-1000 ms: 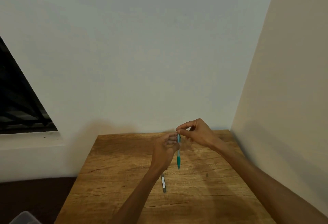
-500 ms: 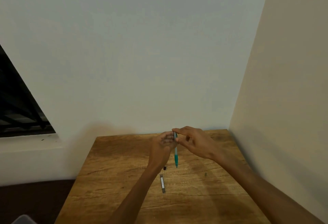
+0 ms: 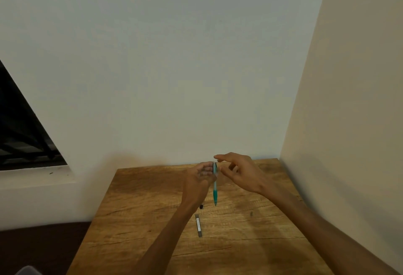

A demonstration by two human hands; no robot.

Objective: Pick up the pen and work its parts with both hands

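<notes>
We've got the left hand [image 3: 199,178] curled round the upper end of the teal mechanical pencil [image 3: 215,189], grip firm, pencil hanging near vertical with its tip down, clear of the worktop [image 3: 141,198]. Right hand [image 3: 239,174] sits just beside the pencil top, fingers loosely spread, holding nothing. On the worktop below: a small black cap [image 3: 201,206] and a grey lead case [image 3: 198,225].

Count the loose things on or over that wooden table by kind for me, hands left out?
Teal mechanical pencil, held upright by the left hand: 1
Slim grey lead case, lying on the table: 1
Small black bit, too small to identify: 1
Total: 3
</notes>
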